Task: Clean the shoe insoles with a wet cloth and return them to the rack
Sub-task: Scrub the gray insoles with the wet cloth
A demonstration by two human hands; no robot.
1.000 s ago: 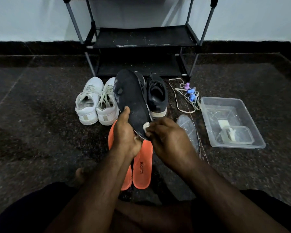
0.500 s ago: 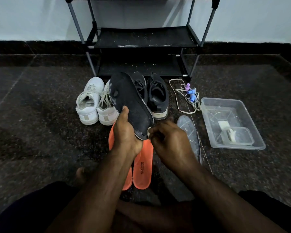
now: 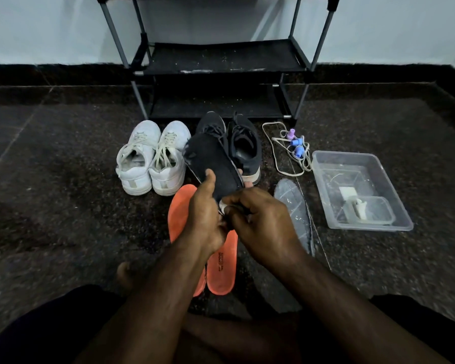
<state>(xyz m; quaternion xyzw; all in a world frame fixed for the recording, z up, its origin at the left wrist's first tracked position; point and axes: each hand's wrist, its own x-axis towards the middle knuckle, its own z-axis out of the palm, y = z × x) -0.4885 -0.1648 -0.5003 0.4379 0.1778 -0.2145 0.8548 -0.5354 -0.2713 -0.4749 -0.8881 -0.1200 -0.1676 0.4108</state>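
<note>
Left hand [image 3: 205,219] gripping black insole [image 3: 212,164], thumb on top, held above orange insoles [image 3: 222,266] on floor. Right hand [image 3: 263,222] pinching white cloth [image 3: 223,206] against insole's near end. White sneakers [image 3: 153,158] far left, black shoes [image 3: 243,145], grey insole [image 3: 294,206], clear tub [image 3: 357,190] right. Rack [image 3: 216,59] far.

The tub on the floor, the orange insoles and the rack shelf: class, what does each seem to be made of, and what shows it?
The tub: clear, glossy plastic; the floor shows through its walls.
The orange insoles: probably foam, matt and thin, with print near one heel.
The rack shelf: apparently black fabric on grey, likely metal, tubes; its dull surface holds pale specks.
</note>
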